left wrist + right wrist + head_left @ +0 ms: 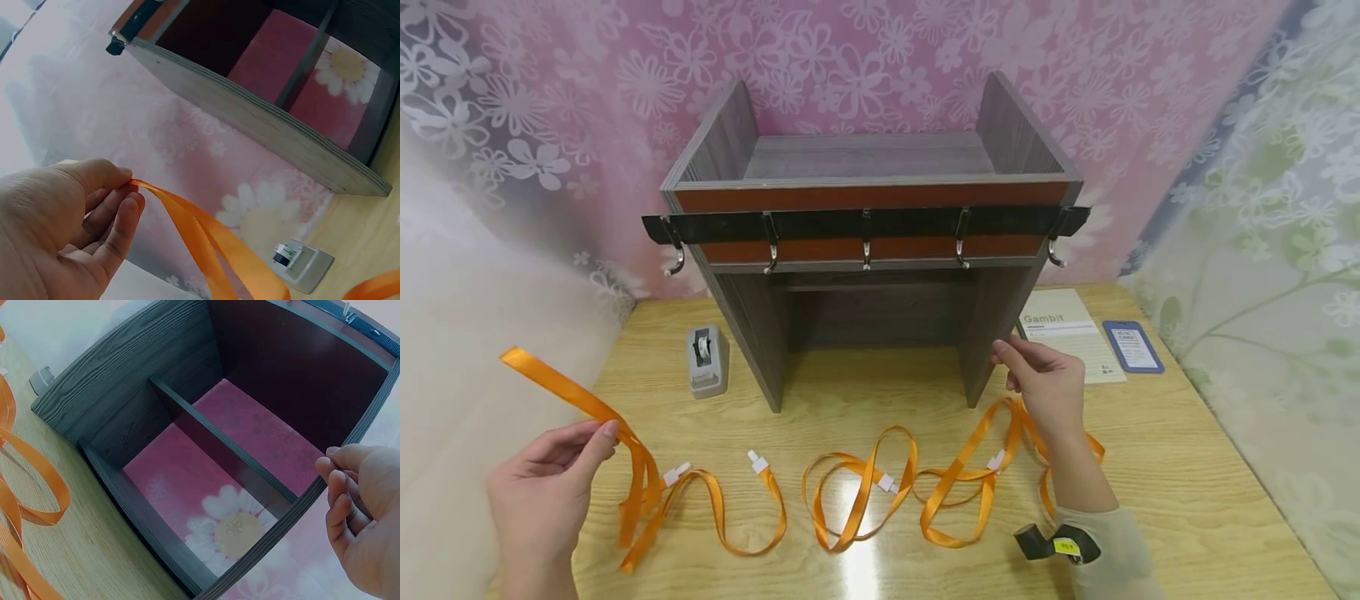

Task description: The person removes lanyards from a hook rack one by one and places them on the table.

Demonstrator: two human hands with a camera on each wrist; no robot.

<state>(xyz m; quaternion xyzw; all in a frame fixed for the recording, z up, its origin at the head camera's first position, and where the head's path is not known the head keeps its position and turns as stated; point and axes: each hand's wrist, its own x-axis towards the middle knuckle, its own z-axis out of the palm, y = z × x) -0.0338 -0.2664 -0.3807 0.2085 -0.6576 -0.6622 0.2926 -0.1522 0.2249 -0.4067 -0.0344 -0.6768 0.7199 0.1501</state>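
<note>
Ribbon grip: left hand [546, 492] pinches one orange lanyard [625, 454] between thumb and fingertips [125, 203], its free end rising up and away to the person's left.
Long axis: the pinched strap runs from that raised end down to the wooden table [1187, 467], where its loop lies near the hand, toward the middle.
Other straps: more orange lanyards [925, 483] lie in loops across the tabletop, between the two hands.
Right hand [1045, 379]: fingers loosely curled and holding nothing, fingertips at the front edge of the shelf unit's [872, 242] right side panel.
Hook rail [865, 225]: set across the shelf front, above and beyond both hands.
Nearer hand: the left, which holds the strap; the right is well apart from it.
</note>
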